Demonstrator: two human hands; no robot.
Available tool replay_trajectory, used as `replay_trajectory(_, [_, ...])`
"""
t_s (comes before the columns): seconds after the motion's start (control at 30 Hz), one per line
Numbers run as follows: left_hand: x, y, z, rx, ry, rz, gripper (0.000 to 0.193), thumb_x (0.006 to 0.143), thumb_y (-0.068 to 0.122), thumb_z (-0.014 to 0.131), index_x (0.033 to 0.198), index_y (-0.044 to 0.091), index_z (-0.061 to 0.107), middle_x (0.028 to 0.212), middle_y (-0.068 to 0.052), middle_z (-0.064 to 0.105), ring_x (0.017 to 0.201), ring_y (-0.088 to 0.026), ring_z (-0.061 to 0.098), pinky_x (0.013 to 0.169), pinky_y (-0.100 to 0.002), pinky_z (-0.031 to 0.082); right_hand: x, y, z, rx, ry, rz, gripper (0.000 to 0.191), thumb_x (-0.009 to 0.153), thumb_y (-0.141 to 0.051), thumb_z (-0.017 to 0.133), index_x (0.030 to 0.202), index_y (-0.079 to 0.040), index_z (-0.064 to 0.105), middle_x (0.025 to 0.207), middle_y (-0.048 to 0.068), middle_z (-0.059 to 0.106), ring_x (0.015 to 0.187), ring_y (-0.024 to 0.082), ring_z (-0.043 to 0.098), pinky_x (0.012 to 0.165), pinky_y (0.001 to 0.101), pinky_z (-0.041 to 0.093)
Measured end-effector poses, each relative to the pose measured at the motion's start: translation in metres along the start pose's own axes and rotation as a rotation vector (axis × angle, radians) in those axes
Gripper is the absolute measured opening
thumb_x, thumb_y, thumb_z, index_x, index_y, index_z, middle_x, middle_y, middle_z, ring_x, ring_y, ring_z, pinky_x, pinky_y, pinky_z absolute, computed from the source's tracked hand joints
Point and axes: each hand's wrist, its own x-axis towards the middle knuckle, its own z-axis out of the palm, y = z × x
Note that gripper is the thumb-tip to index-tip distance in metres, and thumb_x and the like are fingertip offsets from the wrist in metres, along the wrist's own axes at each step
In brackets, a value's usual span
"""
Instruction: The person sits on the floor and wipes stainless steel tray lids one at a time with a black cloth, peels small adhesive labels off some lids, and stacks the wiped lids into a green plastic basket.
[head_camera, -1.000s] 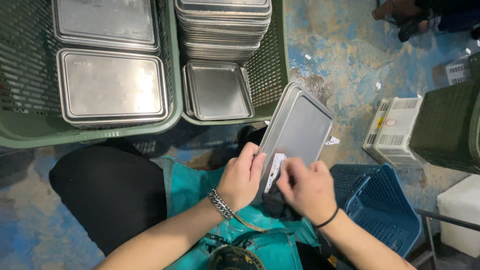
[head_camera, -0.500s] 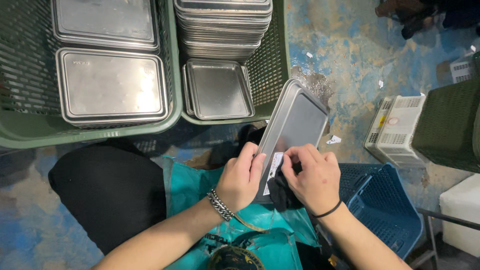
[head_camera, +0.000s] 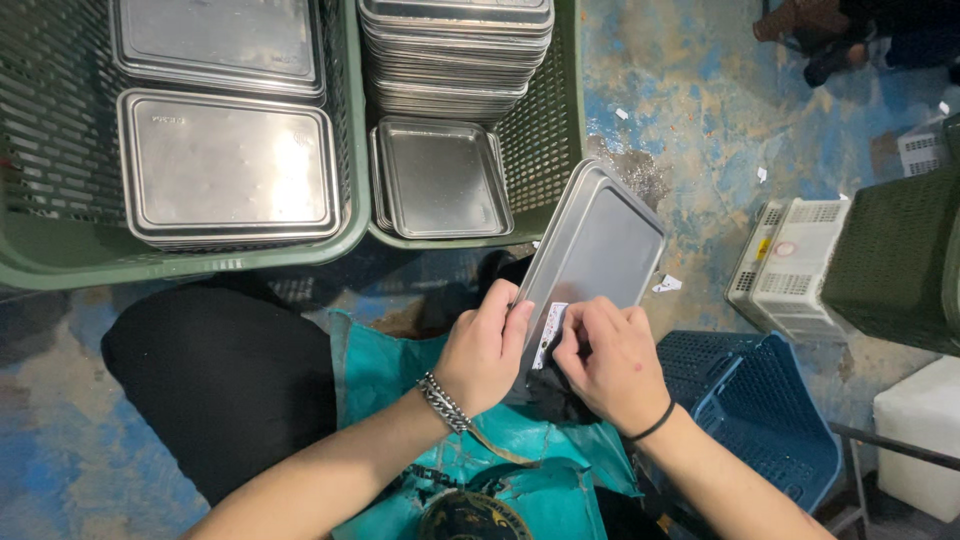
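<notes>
Over your lap, your left hand (head_camera: 487, 345) grips the tilted tray (head_camera: 592, 262) by its edge while your right hand (head_camera: 607, 357) pinches its white sticker (head_camera: 549, 335). Only 1 hand steadies it, so a hard tug could probably tear the sticker or slip the tray.

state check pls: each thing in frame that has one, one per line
left hand: gripping the near-left edge of the tray
right hand: fingertips on the label
rectangular steel tray: held tilted over the lap, inner face up
white label: partly lifted off the tray
left green plastic crate: holds trays face down
right green plastic crate: tall tray stack, plus trays lying face up
blue plastic crate: on the floor, contents hidden
</notes>
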Motion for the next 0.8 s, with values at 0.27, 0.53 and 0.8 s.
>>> replay_trajectory(0.27, [-0.001, -0.001, 0.0, 0.004, -0.003, 0.004, 0.013, 0.104, 0.018, 0.055, 0.102, 0.005, 0.055, 0.067, -0.021, 0.065, 0.066, -0.041, 0.068, 0.052, -0.05, 0.048, -0.001, -0.006, -0.007, -0.073, 0.158, 0.045, 0.015, 0.081, -0.016, 0.079, 0.095, -0.014, 0.073, 0.09, 0.001, 0.071, 0.072, 0.021, 0.062, 0.07, 0.0327, 0.04])
replay_trajectory(0.53, [-0.002, 0.002, 0.001, 0.002, -0.017, -0.01, 0.012, 0.104, 0.017, 0.055, 0.102, 0.005, 0.055, 0.066, -0.021, 0.066, 0.065, -0.04, 0.069, 0.052, -0.049, 0.048, 0.001, 0.001, 0.007, 0.001, 0.088, 0.106, 0.011, 0.082, -0.014, 0.076, 0.087, -0.011, 0.066, 0.08, 0.002, 0.063, 0.065, 0.021, 0.059, 0.072, 0.0358, 0.041])
replay_trajectory(0.8, [0.002, -0.003, -0.002, 0.004, -0.02, -0.01, 0.014, 0.104, 0.02, 0.055, 0.103, 0.006, 0.056, 0.069, -0.02, 0.066, 0.068, -0.04, 0.069, 0.054, -0.048, 0.05, 0.003, 0.005, 0.003, 0.028, 0.019, 0.062, 0.011, 0.083, -0.009, 0.071, 0.093, -0.008, 0.066, 0.084, 0.005, 0.063, 0.073, 0.025, 0.059, 0.076, 0.0365, 0.044])
